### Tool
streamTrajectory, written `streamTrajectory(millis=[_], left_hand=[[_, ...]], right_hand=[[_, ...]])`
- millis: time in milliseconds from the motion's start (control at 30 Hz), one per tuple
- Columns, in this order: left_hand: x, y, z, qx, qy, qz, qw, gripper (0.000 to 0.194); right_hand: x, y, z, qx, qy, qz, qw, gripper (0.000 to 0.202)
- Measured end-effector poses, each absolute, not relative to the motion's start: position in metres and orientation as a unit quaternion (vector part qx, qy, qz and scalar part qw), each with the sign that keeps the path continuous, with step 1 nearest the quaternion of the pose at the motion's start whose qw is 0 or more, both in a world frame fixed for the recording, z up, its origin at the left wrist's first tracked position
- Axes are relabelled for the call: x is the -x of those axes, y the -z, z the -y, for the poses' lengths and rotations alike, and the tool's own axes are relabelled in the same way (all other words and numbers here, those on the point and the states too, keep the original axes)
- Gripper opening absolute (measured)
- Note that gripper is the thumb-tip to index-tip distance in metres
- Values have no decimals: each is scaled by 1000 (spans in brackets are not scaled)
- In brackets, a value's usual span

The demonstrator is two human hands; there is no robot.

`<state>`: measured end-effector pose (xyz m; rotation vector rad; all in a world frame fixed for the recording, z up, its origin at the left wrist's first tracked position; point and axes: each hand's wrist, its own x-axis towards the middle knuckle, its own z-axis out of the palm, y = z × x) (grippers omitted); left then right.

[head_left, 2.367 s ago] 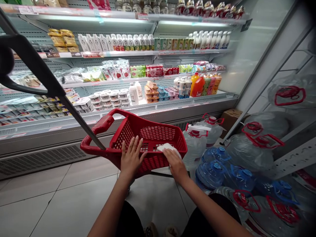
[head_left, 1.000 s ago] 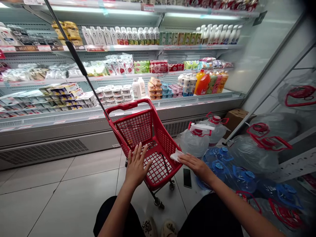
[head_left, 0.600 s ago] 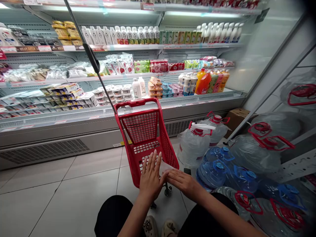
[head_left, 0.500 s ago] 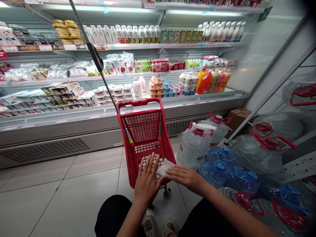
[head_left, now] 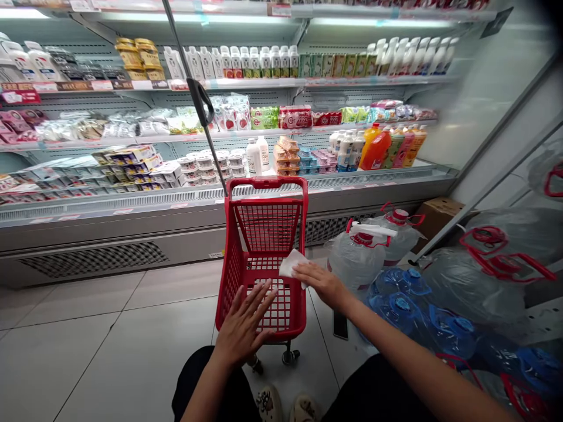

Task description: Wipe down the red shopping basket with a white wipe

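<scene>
A small red shopping cart [head_left: 229,275] with a grid basket and a tall grey pole stands in front of my knees. My right hand [head_left: 323,282] holds a folded white tissue [head_left: 290,264] under its fingers, at the basket's right side wall. My left hand [head_left: 244,325] is open, palm down with fingers stretched, over the near left part of the basket and holding nothing. Whether it touches the rim I cannot tell. Part of the basket's near left edge is hidden behind it.
A refrigerated display case [head_left: 189,217] with dairy and drinks runs behind the cart. On the right stand large clear water jugs [head_left: 356,258] and blue water bottles [head_left: 398,310]. A dark phone [head_left: 340,325] lies on the floor beside the cart. A cardboard box [head_left: 437,211] stands farther back.
My right hand has moved forward with the tissue, along the basket's right side. My left hand has shifted left and nearer to me, apart from the right. The cart appears turned slightly.
</scene>
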<state>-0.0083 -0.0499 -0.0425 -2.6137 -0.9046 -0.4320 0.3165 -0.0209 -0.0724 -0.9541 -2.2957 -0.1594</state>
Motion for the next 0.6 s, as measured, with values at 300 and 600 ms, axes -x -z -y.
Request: streamTrajectory(millis=[300, 600], left_hand=[[10, 45, 49, 873, 201, 420, 144, 86], [-2, 56, 74, 890, 171, 386, 172, 85]], right_hand=[[-257, 56, 61, 209, 13, 944, 253, 46], [-328, 48, -32, 357, 76, 889, 277, 62]])
